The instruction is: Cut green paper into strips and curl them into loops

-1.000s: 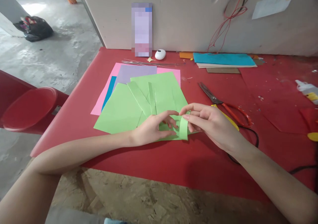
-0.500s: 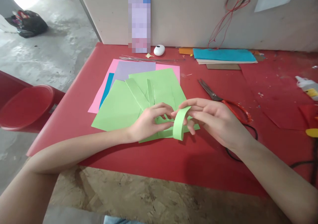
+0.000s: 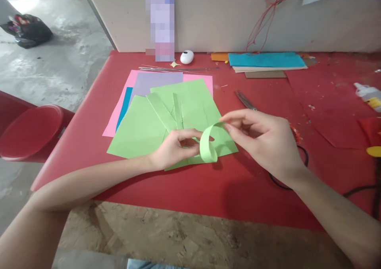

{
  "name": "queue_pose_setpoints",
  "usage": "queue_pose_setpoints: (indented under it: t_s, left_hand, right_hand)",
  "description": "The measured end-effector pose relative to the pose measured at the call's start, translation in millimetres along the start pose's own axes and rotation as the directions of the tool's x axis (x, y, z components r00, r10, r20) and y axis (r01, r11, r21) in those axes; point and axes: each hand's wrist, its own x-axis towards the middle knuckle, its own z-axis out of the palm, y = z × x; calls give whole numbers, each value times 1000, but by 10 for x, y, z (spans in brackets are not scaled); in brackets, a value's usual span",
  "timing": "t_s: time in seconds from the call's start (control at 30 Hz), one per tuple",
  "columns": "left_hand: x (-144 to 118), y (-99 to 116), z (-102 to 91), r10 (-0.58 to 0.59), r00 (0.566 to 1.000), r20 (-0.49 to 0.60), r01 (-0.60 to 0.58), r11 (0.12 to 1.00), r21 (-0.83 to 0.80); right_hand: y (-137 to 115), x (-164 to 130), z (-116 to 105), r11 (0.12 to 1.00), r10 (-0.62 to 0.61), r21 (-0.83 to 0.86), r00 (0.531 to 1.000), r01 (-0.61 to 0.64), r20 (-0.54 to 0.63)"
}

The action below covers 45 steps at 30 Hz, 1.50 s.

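Observation:
A curled light green paper strip [image 3: 205, 145] hangs in a loop between my hands, above the green sheets. My right hand [image 3: 264, 142] pinches its upper end between thumb and fingers. Bent and closing on the loop from the other side, my left hand [image 3: 177, 148] has its fingertips partly hidden behind the strip. Beneath them lie light green paper sheets [image 3: 133, 130], with cut green strips [image 3: 160, 111] on top. Scissors [image 3: 244, 100] with orange-red handles rest on the table, partly covered by my right hand.
Pink [image 3: 198, 82], purple [image 3: 157, 82] and blue paper lie under the green sheets. Thin wires [image 3: 175, 69], a white egg-shaped case [image 3: 187, 57] and folded blue material [image 3: 264, 60] line the wall. A glue bottle [image 3: 367, 94] lies at right; a red stool [image 3: 31, 132] stands left.
My right hand has moved slightly right and up, drawing the strip's end away from my left hand. The strip's loop has opened wider, and the camera view has shifted slightly.

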Motion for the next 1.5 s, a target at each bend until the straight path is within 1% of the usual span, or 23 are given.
queue_pose_setpoints:
  t_s: [0.1,0.2,0.33,0.4,0.5,0.6,0.7,0.87,0.93,0.97,1.03,1.13,1.23,1.3,1.33,1.4,1.5]
  left_hand:
    - [11,-9,0,-52,998,-20,51,998,-37]
    - [22,-33,3,-94,995,-27,91,992,-91]
    - [24,-46,8,-108,994,-31,106,993,-53]
    - [21,-41,8,-99,995,-32,98,995,-26]
    - [19,-42,6,-87,996,-27,86,996,-9]
    - [23,-62,4,-83,996,-35,83,997,-9]
    - [30,-77,3,-67,996,-50,66,998,-22]
    - [32,-52,-3,-21,997,-70,26,997,72]
    - [30,-43,-7,-8,998,-69,16,994,108]
    - [28,-42,-9,-4,998,-65,12,992,122]
    - [25,-52,-18,5,998,-57,4,987,162]
    - [25,-84,-40,35,998,-56,-18,956,293]
    - [44,-123,-67,139,989,-54,-97,877,471]
    - [74,-146,-82,226,974,-26,-174,812,557]
    - [92,-157,-88,254,967,-6,-203,785,586]
    - [130,-179,-97,268,963,32,-229,747,624]
    - [170,-208,-105,248,966,73,-233,707,668]
  right_hand:
    - [-17,-14,-5,1000,-6,14,1000,6,25]
    - [-45,-23,-25,999,-5,54,1000,4,22]
    - [-70,-16,-98,985,81,147,995,-89,65]
    - [-69,-9,-147,977,94,183,992,-109,89]
    - [-60,5,-217,966,147,188,973,-179,176]
    - [-63,31,-264,940,205,191,914,-284,350]
    - [-69,63,-293,915,196,220,850,-338,489]
    - [-38,79,-320,891,160,227,738,-394,655]
    - [-22,69,-315,893,144,223,719,-390,680]
    - [-18,61,-310,897,146,217,721,-386,677]
    - [-18,46,-294,904,172,196,742,-381,648]
    - [-23,27,-261,928,182,159,783,-336,595]
    - [-16,17,-206,976,109,105,852,-189,513]
    - [-5,14,-156,995,38,63,894,-74,446]
    - [0,13,-129,999,9,37,908,-27,419]
    - [9,10,-78,999,-36,-23,917,49,397]
    - [18,3,-21,988,-68,-96,897,122,437]
